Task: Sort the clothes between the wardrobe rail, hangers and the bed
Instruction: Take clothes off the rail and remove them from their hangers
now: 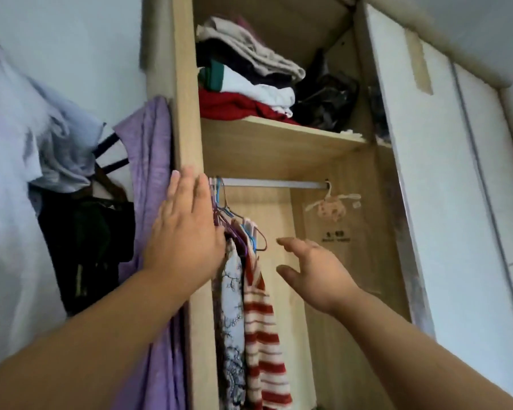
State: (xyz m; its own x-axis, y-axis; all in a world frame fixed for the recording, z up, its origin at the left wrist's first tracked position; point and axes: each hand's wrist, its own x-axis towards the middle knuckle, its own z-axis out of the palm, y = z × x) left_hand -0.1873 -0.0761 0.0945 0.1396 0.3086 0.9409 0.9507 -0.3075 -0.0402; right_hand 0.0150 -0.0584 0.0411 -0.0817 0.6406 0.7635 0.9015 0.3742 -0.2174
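Head view: red-striped top [264,335] hangs straight down from hangers [234,220] bunched at the left end of the rail [273,183]; right hand [314,270], grip released and empty, hovers just right of it; left hand [187,232] lies flat beside the hangers, grasping nothing.

Pale wall [71,39] beside wooden wardrobe [187,84]

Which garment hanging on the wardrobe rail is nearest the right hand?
The red-and-white striped knitted garment: it hangs rightmost, beside the right hand, while the white garment with dark blue print hangs left of it, by the left hand.
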